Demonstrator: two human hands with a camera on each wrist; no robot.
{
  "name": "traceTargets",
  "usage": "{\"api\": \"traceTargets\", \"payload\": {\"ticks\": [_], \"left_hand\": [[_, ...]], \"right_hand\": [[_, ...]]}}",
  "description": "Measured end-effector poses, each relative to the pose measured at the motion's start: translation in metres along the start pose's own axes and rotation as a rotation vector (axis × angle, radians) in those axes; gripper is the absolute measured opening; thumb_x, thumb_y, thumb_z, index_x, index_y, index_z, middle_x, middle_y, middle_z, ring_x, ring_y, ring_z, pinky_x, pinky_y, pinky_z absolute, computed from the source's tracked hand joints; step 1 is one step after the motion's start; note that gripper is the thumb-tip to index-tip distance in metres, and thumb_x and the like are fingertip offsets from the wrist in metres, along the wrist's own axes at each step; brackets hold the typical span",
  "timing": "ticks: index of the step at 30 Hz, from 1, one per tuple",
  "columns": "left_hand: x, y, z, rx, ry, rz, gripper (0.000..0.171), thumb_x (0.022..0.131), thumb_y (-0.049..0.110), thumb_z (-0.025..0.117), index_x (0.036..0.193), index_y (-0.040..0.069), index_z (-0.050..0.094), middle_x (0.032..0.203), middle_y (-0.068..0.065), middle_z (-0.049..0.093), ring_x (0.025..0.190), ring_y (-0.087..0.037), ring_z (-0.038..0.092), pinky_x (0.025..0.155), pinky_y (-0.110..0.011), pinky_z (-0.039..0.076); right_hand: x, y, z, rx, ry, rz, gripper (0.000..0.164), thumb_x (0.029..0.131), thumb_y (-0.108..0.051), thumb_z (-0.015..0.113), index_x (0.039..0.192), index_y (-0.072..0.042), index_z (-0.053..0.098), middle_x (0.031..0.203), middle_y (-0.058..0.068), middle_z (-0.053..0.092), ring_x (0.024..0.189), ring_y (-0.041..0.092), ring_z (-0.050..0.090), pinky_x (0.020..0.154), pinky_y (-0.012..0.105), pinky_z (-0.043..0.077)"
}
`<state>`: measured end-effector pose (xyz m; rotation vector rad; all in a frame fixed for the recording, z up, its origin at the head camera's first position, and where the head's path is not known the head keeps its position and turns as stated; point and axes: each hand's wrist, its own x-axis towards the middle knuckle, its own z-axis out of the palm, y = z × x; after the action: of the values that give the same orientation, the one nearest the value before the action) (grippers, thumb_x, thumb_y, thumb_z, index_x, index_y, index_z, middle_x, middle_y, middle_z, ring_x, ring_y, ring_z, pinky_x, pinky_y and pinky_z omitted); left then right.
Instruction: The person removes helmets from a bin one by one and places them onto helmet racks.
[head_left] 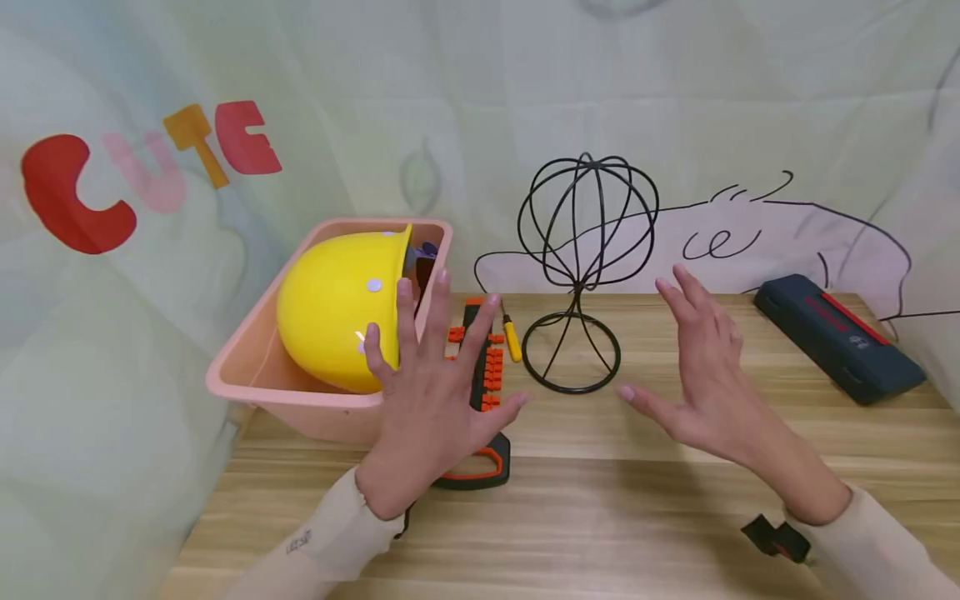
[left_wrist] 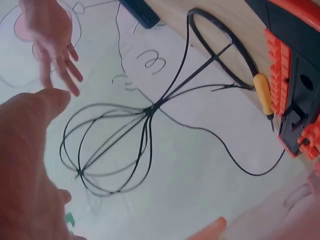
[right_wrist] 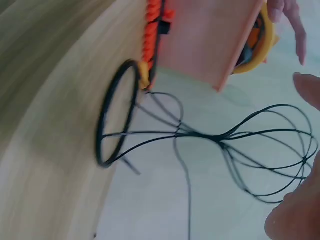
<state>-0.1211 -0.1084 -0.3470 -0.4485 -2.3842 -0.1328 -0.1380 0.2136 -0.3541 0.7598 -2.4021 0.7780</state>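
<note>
Wire stand point(head_left: 577, 287) is what I watch most: upright, right of centre in the head frame, near the back edge, nothing gripping it. From the biggest thing down, the printed backdrop point(head_left: 465, 100) rises close behind it, so a push toward the top of the frame would probably snag wire on cloth. My table point(head_left: 645, 533) gives its widest bare wood at lower centre, plus a strip right of the stand, until the navy case point(head_left: 836, 337) limits a wide swing. At left, the pink bin point(head_left: 318, 425) has a raised rim my left hand point(head_left: 431, 400) could catch; the yellow helmet point(head_left: 337, 308) lies on its side in it, bulging above the rim, and a knock might roll it. That hand's fingers are spread, holding nothing; my right hand point(head_left: 708, 392) has thumb and fingers apart, also bare. Lopsided contact would, I judge, tip the narrow-stemmed stand. The black-and-orange rack point(head_left: 493, 371), partly hidden by my left hand, and the yellow-handled screwdriver point(head_left: 512, 340), just beside the stand's ring, could be swept aside by a low reach
</note>
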Motion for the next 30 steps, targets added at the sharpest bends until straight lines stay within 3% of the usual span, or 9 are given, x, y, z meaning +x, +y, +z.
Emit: {"api": "traceTargets", "payload": {"ticks": [3,6,8,11,14,19,24,30], "left_hand": [[0.001,-0.008,-0.008,-0.083,-0.013,-0.053,0.114,0.080,0.072,0.074,0.173,0.037,0.018,0.183,-0.013,0.002,0.166,-0.050,0.003,0.115,-0.079,0.011],[0.002,-0.017,-0.014,-0.120,0.035,-0.087,0.108,0.084,0.069,0.071,0.173,0.034,0.020,0.183,-0.015,0.005,0.165,-0.052,0.005,0.114,-0.079,0.012],[0.002,-0.024,-0.016,-0.095,0.090,-0.086,0.101,0.090,0.071,0.062,0.173,0.030,0.022,0.181,-0.020,0.012,0.164,-0.055,0.009,0.113,-0.079,0.014],[-0.001,-0.034,-0.018,-0.075,0.169,-0.113,0.092,0.095,0.075,0.048,0.171,0.028,0.027,0.177,-0.024,0.021,0.162,-0.055,0.014,0.113,-0.078,0.015],[-0.007,-0.047,-0.020,-0.109,0.212,-0.162,0.088,0.096,0.074,0.047,0.170,0.028,0.032,0.175,-0.023,0.027,0.163,-0.053,0.016,0.115,-0.077,0.014],[-0.021,-0.070,-0.025,-0.149,0.219,-0.238,0.091,0.090,0.064,0.059,0.168,0.024,0.034,0.176,-0.022,0.026,0.164,-0.052,0.013,0.116,-0.076,0.010],[-0.033,-0.092,-0.030,-0.149,0.239,-0.274,0.092,0.088,0.057,0.062,0.168,0.021,0.033,0.173,-0.025,0.028,0.162,-0.054,0.012,0.115,-0.077,0.007],[-0.045,-0.111,-0.034,-0.158,0.269,-0.361,0.089,0.088,0.053,0.064,0.166,0.021,0.037,0.170,-0.027,0.031,0.162,-0.055,0.012,0.113,-0.077,0.010]], "right_hand": [[0.011,-0.014,-0.002,0.107,0.072,-0.057,0.115,0.094,-0.075,0.061,0.170,-0.004,0.012,0.183,0.013,0.007,0.167,0.040,0.011,0.126,0.068,0.012],[0.024,-0.032,-0.002,0.187,0.153,-0.121,0.111,0.098,-0.069,0.061,0.167,0.002,0.013,0.182,0.014,0.014,0.168,0.037,0.015,0.135,0.055,0.011],[0.032,-0.044,-0.001,0.236,0.197,-0.151,0.106,0.100,-0.064,0.062,0.166,0.005,0.016,0.180,0.015,0.019,0.168,0.037,0.019,0.138,0.049,0.012],[0.041,-0.060,0.006,0.301,0.238,-0.162,0.100,0.102,-0.060,0.061,0.165,0.005,0.018,0.179,0.013,0.025,0.167,0.036,0.024,0.138,0.048,0.015],[0.047,-0.072,0.017,0.335,0.255,-0.177,0.096,0.103,-0.059,0.058,0.164,0.006,0.022,0.177,0.013,0.031,0.165,0.036,0.030,0.137,0.050,0.019],[0.053,-0.085,0.039,0.371,0.204,-0.197,0.090,0.102,-0.048,0.062,0.166,0.003,0.024,0.175,0.015,0.034,0.163,0.034,0.034,0.135,0.052,0.025],[0.058,-0.093,0.060,0.433,0.086,-0.112,0.091,0.094,-0.029,0.071,0.170,-0.012,0.024,0.177,0.005,0.032,0.163,0.026,0.034,0.133,0.054,0.030],[0.061,-0.100,0.083,0.541,-0.021,-0.004,0.087,0.096,-0.029,0.070,0.170,-0.019,0.025,0.176,0.000,0.034,0.162,0.022,0.036,0.131,0.053,0.032]]}}
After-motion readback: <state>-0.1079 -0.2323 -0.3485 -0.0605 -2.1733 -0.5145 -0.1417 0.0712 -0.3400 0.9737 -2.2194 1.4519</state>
